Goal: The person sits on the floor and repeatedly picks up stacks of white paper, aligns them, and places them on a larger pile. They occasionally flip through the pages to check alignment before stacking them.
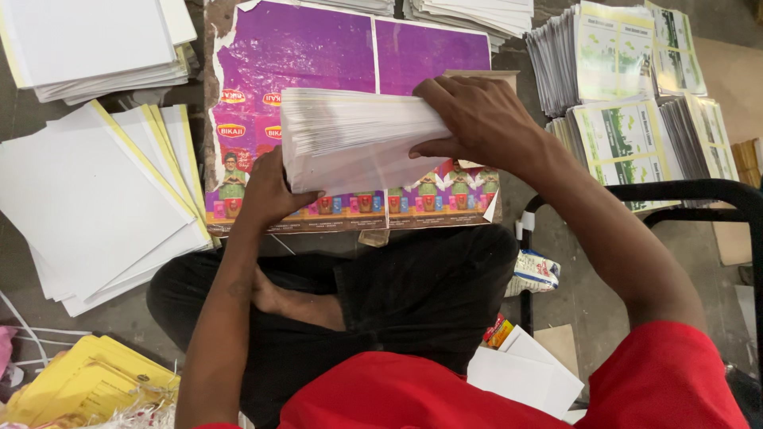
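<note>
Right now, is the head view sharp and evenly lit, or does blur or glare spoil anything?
Head view: soft, even light, no harsh glare; thick white paper stack and both hands, left and right, are sharp; slight wide-angle bending at edges; glossy purple printed board shows faint sheen.

even, soft daylight — no harsh shadows, mild glare on white sheets, sharp focus throughout.

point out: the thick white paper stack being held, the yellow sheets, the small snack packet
white paper stack (350, 139), head view, top sheet edges
yellow sheets (83, 381), head view, top sheet
snack packet (534, 272), head view, front face
</note>
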